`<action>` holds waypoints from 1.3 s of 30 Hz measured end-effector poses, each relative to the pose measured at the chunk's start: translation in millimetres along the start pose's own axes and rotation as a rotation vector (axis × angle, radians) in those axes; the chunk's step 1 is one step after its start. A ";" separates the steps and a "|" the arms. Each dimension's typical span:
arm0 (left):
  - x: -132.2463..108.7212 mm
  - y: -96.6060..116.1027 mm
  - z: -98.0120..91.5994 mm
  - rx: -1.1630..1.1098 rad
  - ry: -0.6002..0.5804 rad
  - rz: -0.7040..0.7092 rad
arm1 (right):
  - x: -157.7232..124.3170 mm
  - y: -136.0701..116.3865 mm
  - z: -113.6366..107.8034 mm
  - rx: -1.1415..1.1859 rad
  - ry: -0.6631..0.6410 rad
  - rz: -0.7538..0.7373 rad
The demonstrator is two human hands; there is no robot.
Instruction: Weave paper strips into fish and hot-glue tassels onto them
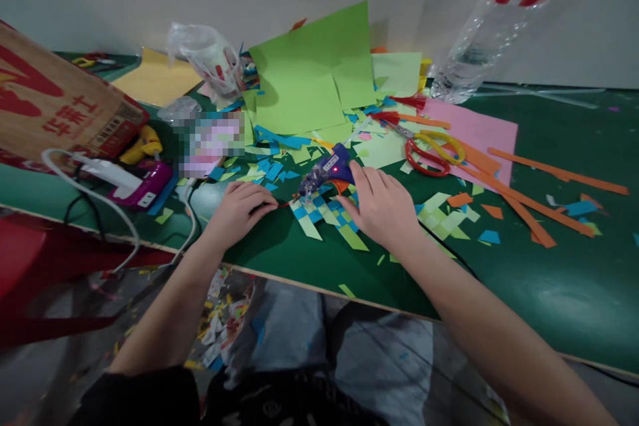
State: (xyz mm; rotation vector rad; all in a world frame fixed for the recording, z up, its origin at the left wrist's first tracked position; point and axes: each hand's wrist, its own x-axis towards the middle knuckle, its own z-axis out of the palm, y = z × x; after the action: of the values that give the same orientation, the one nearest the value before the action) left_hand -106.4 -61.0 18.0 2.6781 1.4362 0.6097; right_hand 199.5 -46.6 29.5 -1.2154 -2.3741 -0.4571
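My right hand [382, 206] is wrapped round the handle of a blue glue gun [335, 165] with an orange trigger. Its nozzle points left and down over a woven piece of blue and green paper [319, 212] on the table. To the left, my left hand [243, 210] rests low over the green tabletop, thumb and fingertips together at the end of a thin red string [283, 204]. That string runs toward the glue gun's tip.
Scissors [428, 154], orange strips [529, 203] and pink paper [492, 130] lie right. Green sheets [309, 73] stand behind. A bottle [479, 40] leans at the back right. At left are a paper bag [54, 100] and a purple power strip [144, 190] with cables.
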 end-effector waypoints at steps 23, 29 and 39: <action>-1.1 -1.3 1.7 -0.005 -0.008 -0.024 | 2.6 -6.2 2.4 0.019 -0.024 0.012; -1.1 -1.2 1.4 -0.010 -0.015 -0.026 | 2.0 -6.6 3.3 -0.044 -0.001 -0.006; -0.7 0.6 0.3 0.004 0.001 -0.066 | 0.2 5.9 -2.7 -0.006 0.016 0.050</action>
State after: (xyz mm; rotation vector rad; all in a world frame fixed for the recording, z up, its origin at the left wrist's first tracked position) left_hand -106.2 -61.8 17.6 2.6214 1.5204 0.6041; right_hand 204.8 -44.4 32.5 -1.2655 -2.3253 -0.4565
